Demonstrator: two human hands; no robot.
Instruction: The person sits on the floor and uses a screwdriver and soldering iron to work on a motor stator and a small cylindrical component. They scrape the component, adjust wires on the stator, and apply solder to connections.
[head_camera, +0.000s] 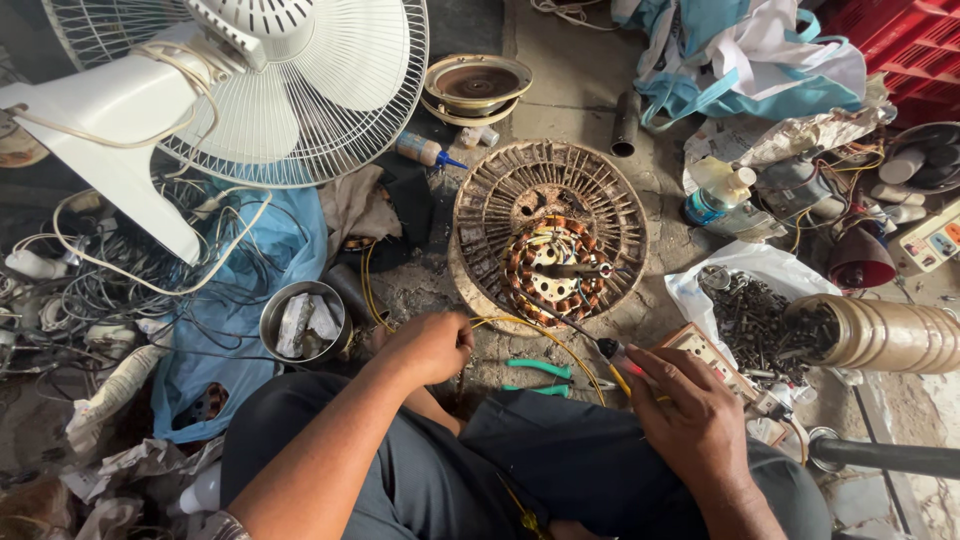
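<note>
the light is soft, even daylight, moderately bright, with no hard-edged shadows. the white fan grille (300, 90) is the brightest area and verges on washed out, while the top-left corner and the space under the fan base (100, 140) fall dim. the motor stator (548, 235) at centre is sharp. straight lines bend toward the edges from wide-angle distortion, and the lower corners look slightly soft.

The white fan (240, 90) was cut off by the top edge at upper left; the red crate (905, 40) ran off the upper right corner; the left hand (430, 345) hid whatever its curled fingers pinched
</note>
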